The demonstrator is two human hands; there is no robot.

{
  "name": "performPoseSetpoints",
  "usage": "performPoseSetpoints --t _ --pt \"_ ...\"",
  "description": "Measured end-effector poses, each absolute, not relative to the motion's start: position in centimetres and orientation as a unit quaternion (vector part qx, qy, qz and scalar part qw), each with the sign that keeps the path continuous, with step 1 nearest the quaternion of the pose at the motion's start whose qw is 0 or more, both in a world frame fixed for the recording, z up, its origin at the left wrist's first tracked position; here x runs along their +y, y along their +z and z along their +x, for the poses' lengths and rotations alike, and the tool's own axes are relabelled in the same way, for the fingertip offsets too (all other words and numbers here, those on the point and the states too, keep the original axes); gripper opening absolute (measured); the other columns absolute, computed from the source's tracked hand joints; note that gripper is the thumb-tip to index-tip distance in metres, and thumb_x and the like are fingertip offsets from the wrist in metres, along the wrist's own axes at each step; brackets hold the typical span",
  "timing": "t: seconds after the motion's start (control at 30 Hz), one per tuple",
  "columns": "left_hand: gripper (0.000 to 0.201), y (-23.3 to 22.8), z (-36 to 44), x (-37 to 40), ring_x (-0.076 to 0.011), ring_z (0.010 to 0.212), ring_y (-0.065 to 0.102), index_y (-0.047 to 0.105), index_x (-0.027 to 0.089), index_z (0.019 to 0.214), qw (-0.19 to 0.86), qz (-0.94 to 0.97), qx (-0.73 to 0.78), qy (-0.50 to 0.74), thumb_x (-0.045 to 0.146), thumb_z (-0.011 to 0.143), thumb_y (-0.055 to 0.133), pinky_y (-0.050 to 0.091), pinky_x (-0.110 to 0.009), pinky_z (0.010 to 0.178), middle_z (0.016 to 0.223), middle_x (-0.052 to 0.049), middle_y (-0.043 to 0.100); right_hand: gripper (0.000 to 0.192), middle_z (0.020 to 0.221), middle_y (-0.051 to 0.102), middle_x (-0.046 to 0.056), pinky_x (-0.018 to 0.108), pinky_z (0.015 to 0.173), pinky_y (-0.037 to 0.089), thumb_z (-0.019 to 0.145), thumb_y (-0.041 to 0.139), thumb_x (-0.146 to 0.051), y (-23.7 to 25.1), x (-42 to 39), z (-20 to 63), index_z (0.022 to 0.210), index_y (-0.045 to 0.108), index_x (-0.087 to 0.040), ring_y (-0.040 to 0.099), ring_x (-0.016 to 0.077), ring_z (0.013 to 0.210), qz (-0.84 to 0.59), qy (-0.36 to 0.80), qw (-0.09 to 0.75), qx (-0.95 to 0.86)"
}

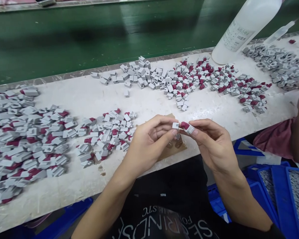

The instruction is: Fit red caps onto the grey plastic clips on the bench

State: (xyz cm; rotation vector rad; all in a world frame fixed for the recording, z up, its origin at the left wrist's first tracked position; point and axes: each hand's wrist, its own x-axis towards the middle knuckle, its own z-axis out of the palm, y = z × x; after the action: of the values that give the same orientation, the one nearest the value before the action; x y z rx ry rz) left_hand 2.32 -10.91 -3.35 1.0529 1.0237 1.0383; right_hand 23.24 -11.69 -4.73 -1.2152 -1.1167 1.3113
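Small grey block (175, 125) just beside grey block with maroon cap (186, 127).

On the table (94, 96), a heap of parts (27, 139) lay far left, a smaller heap (107, 136) just left of the hands. Behind them ran a long scatter (189, 79) (toward the right), with a bottle (241, 30) standing behind it.

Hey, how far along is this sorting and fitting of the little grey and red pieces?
Done, it seems: a big heap of grey-and-red pieces lies at the left of the bench. In hand: the left hand pinches a small grey block, the right hand a grey piece with a red part, held together. Left: plain grey blocks further back.
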Motion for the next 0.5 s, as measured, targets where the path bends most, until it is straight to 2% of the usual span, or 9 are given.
performPoseSetpoints --t 0.13,0.3,0.5 --pt "0.014 -3.1 2.4 -10.9 -0.0221 0.099 0.088 0.083 0.022 0.116 0.616 0.470 0.439 0.454 0.020 0.102 0.086 0.074 -0.031 0.085 0.109 -0.005 0.088 0.010 0.109 0.090 0.002 0.038 0.093 0.075 0.100 0.093 -0.032 -4.6 -11.7 23.3 0.109 0.093 -0.034 0.087 0.0244 0.104 -0.487 0.537 0.494 -0.480" --pt "0.010 -2.5 2.0 -11.4 -0.0203 0.096 0.087 0.085 0.021 0.113 0.591 0.518 0.439 0.436 0.015 0.105 0.081 0.073 -0.030 0.087 0.107 -0.005 0.087 0.016 0.105 0.090 0.002 0.031 0.086 0.074 0.101 0.090 -0.021 -4.4 -11.5 23.3 0.110 0.095 -0.033 0.088 0.0211 0.098 -0.464 0.545 0.466 -0.520" --pt "0.012 -1.8 0.6 -11.5 -0.0222 0.104 0.086 0.085 0.025 0.119 0.543 0.594 0.448 0.390 0.023 0.108 0.079 0.069 -0.031 0.092 0.113 -0.005 0.088 0.018 0.107 0.090 0.003 0.035 0.085 0.073 0.104 0.086 -0.021 -3.7 -11.4 22.6 0.116 0.093 -0.033 0.087 0.0221 0.098 -0.415 0.561 0.439 -0.566"
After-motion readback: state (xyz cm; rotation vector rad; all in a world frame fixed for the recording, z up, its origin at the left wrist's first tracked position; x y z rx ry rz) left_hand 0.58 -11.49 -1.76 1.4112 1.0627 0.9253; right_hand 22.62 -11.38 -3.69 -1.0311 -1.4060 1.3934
